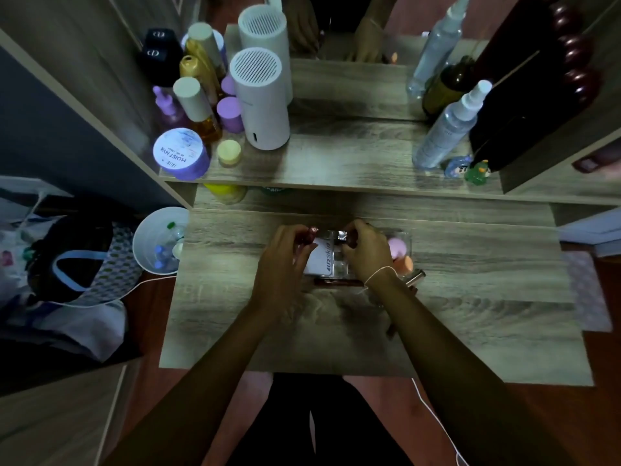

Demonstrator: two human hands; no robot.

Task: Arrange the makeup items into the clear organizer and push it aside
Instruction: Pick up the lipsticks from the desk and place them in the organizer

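Observation:
The clear organizer (pixel 403 237) sits mid-table, mostly covered by my hands. Inside it lie a white card-like pack (pixel 319 258) with printed lettering, a pink sponge (pixel 396 247) and an orange sponge (pixel 407 264). My left hand (pixel 285 260) pinches a small dark red lipstick-like item (pixel 311 234) over the organizer's left end. My right hand (pixel 364 252) grips another small dark item with a silvery top (pixel 344 237) above the middle compartments. A dark slim tube (pixel 336 281) and a metallic tube (pixel 416 276) lie at the organizer's near edge.
On the upper shelf stand a purple jar (pixel 179 153), bottles (pixel 198 105), a white cylinder device (pixel 260 99) and a spray bottle (pixel 447 129). A white bin (pixel 151 245) stands left of the table. A mirror (pixel 353 25) rises behind the shelf.

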